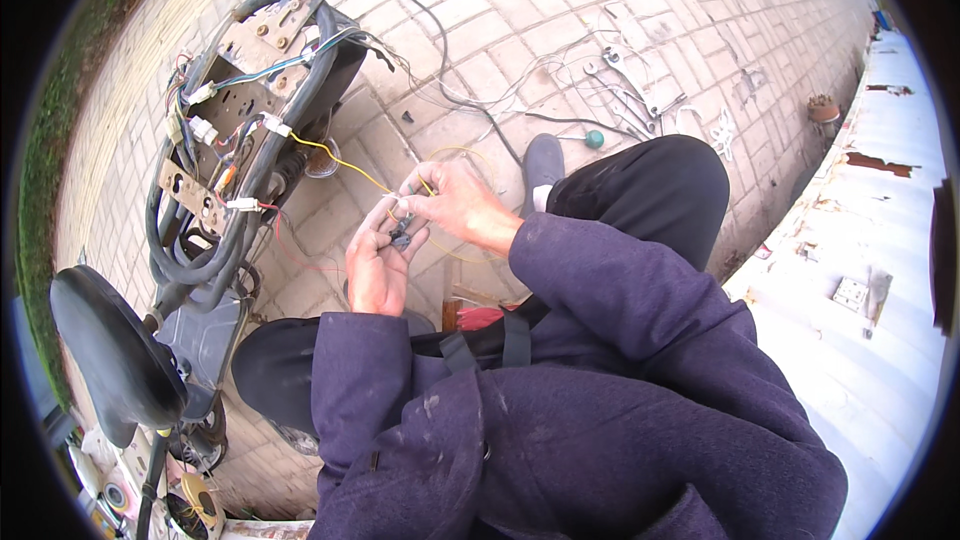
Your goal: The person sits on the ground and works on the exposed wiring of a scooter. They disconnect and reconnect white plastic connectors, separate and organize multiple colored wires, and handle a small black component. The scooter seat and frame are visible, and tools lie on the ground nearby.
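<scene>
My left hand [376, 265] is turned palm up, with its fingers curled round a small dark grey part [400, 238] whose kind I cannot make out. Just above it, my right hand [458, 202] pinches the thin yellow wire [350, 167] between thumb and fingers; the exact grip is partly hidden. That wire runs left to a white plug connector [274, 125] on the black tubular frame [318, 70] of a vehicle. Lower on the frame, a second white connector [243, 205] carries thin red wires toward my left hand.
Wrenches [628, 80] and loose wires lie on the brick paving ahead, beside a green-handled screwdriver [594, 139]. A black saddle [115, 350] stands at the left. White, rust-patched sheet metal [850, 240] borders the right. A black cable [470, 105] stretches across the paving.
</scene>
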`<state>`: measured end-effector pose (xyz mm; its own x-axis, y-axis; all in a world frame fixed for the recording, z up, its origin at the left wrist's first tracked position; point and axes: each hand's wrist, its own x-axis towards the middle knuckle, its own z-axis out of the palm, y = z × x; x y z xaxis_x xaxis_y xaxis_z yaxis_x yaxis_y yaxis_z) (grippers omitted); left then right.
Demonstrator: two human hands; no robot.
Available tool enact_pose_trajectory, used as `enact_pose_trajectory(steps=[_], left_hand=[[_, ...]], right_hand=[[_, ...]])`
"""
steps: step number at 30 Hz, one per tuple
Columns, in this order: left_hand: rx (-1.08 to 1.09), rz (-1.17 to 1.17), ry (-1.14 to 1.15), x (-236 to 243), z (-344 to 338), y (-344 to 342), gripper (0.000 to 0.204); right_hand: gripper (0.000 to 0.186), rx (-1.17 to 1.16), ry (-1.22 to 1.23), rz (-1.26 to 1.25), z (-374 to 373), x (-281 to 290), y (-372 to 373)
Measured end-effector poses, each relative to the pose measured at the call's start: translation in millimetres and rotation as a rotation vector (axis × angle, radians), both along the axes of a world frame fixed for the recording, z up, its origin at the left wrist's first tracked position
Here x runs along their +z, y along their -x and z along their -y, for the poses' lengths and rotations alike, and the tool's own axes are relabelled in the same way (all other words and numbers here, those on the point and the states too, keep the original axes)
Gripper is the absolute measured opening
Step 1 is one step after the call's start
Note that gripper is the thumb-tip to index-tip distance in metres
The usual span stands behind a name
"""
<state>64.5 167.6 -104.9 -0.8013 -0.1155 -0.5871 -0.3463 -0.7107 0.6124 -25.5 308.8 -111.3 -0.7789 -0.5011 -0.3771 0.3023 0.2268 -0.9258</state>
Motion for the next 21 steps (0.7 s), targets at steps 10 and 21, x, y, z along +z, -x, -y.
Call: enact_pose_trajectory(steps=[10,21], left_hand=[[-0.081,-0.029,0.077,-9,1,-4,0.021],[0.005,-0.033,-0.021,-3,-5,-3,0.015]], right_hand=[[0.012,-0.047,0.139,0.105,3,7,-2],[0.012,-0.127,0.161,0.196,1,21,0]])
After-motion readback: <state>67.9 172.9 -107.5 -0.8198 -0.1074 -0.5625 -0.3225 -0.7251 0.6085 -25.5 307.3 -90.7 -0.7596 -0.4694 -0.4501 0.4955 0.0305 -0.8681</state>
